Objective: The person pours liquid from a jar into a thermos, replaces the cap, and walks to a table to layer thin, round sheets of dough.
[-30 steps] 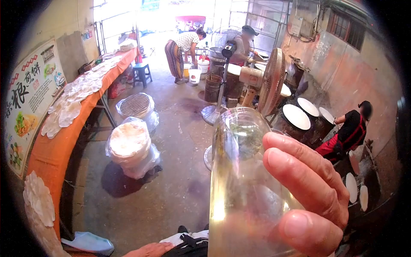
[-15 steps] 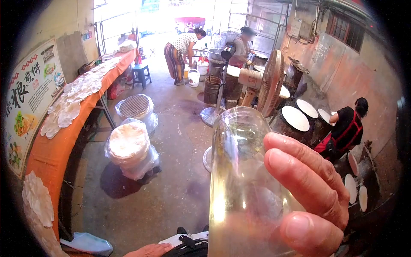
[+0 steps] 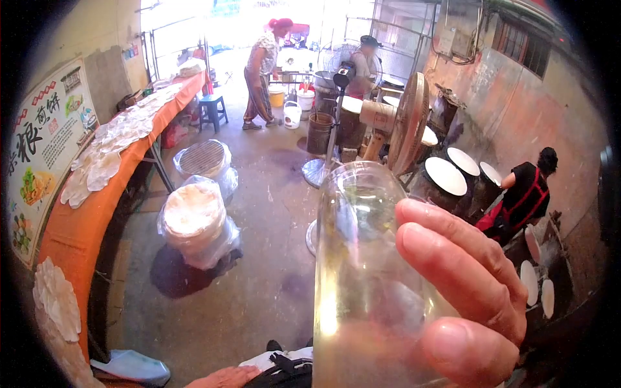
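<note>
Close before the camera, my right hand [image 3: 475, 284] is closed round a clear glass [image 3: 362, 284], its thumb and fingers on the right side. Pale yellowish liquid shows inside, with bits of leaf near the far end. The glass is tilted up, and its lower part runs out of the frame. At the bottom edge, my left hand [image 3: 226, 377] lies flat on my lap, beside white cloth and a black strap. Nothing shows in it.
An orange-covered table [image 3: 107, 207] with thin flatbreads [image 3: 123, 132] runs along the left. Plastic-wrapped flatbread stacks [image 3: 194, 210] stand on the floor. Fans [image 3: 409, 123] and round griddles [image 3: 446, 176] stand to the right. One person [image 3: 521, 194] works there; two others are at the back.
At the back, the person in striped trousers has straightened up from bending and stepped slightly left. My hands and the glass have barely moved.
</note>
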`<state>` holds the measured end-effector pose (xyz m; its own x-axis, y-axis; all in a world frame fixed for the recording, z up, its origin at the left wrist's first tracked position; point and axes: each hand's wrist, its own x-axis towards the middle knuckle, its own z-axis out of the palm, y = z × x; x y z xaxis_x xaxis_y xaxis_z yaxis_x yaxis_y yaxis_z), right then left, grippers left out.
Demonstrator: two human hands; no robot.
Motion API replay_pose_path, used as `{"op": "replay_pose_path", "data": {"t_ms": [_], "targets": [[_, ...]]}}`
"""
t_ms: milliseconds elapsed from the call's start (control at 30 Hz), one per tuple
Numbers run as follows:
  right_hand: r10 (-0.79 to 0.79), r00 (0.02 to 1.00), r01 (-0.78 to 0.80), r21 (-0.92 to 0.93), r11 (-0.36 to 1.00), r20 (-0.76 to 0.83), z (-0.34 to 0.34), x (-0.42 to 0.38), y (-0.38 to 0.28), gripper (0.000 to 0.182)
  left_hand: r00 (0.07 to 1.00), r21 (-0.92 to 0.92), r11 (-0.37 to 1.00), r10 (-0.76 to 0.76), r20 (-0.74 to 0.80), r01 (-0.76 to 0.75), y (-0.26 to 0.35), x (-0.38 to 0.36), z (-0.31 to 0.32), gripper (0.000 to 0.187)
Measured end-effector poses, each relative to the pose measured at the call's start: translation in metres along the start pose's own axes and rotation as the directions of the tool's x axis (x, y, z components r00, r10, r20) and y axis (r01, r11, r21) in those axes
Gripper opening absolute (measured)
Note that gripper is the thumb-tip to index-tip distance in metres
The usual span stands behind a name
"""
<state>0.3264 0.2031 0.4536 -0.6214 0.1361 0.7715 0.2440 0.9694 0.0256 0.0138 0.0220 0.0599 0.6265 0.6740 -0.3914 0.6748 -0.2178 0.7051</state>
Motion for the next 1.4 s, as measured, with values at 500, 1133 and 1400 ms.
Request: {"op": "replay_pose_path", "data": {"t_ms": [500,1133,1400], "targets": [[0.157,0.988,-0.154,0.311,0.938,0.017,0.055,-0.05,0.026,0.048,0.997,-0.048,0.999,-0.015,0.077,0.018,0.019,-0.017,0.033,0.094],[0.176,0.873,-0.463,0.661,0.591,0.454,0.262,-0.126,-0.029,0.069,0.494,-0.211,0.968,-0.118,-0.861,-0.136,0.037,0.015,-0.059,0.087],[0.264,0.819,-0.568,0.656,0.496,0.51,0.366,-0.079,-0.098,0.074,0.282,-0.239,0.936,-0.163,-0.945,-0.257,-0.049,-0.029,-0.058,0.074]]}}
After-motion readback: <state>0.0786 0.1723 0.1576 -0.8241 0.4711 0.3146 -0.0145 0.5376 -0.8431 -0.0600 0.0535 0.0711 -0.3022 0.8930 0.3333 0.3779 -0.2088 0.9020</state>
